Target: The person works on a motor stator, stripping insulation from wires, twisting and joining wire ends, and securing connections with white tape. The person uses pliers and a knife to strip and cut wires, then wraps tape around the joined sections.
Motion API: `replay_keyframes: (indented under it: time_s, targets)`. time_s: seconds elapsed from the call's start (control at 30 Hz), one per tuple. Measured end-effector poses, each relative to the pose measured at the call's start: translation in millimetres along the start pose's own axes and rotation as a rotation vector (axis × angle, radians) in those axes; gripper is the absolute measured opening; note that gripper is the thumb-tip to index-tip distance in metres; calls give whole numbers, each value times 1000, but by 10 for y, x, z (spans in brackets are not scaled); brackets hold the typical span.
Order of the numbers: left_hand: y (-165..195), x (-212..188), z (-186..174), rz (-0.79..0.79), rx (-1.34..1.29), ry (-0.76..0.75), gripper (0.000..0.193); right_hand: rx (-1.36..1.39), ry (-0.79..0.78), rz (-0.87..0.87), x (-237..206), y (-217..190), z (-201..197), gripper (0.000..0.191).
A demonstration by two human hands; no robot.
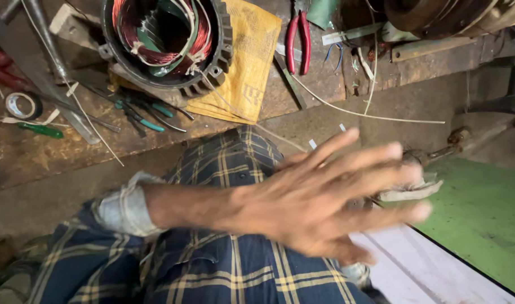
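Note:
My left hand [319, 202] reaches in from the left over my knee, which is covered in dark blue and yellow checked cloth [235, 169]. Its fingers are spread and point right, blurred by motion, and it holds nothing. A grey rolled-up sleeve [125, 205] sits at the forearm. Just past the fingertips a pale crumpled scrap [415, 191] lies at the edge of a green board [483, 219]. My right hand is out of view.
A motor stator with copper windings [161, 39] stands on the worn wooden bench [54, 152] beside a yellow sack [243, 67]. Red-handled pliers [298, 39], a tape roll [21, 104], a green-handled screwdriver [40, 129], teal-handled tools [147, 118] and a white wire [370, 115] lie about. A pale pink board [421, 270] lies at lower right.

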State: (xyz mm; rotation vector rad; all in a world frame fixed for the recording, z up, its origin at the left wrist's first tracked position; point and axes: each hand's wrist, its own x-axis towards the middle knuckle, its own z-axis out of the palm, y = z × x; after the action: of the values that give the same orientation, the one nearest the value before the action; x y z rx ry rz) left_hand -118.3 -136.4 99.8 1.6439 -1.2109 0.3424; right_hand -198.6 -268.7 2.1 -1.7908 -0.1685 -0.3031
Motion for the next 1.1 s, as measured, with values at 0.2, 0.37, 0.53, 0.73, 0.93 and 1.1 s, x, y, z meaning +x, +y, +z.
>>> replay_keyframes:
  time_s: [0.2, 0.37, 0.53, 0.73, 0.93, 1.1]
  targets:
    - [-173, 271, 421, -247, -444, -456, 56, -428, 348, -74, -578, 415, -718, 46]
    - [-324, 154, 565, 30, 104, -191, 36, -355, 852, 57, -859, 448, -1230, 39]
    - [-488, 196, 586, 229, 210, 99, 21, 636, 1231, 210, -813, 212, -1474, 33]
    - [-312, 508, 507, 142, -292, -419, 25, 1023, 943, 206, -480, -132, -1117, 26]
    - [-217, 795, 447, 117, -444, -307, 24, 864, 1002, 82, -177, -604, -987, 24]
    - [-229, 991, 415, 91, -429, -213, 22, 941, 780, -307, -136, -724, -1020, 24]
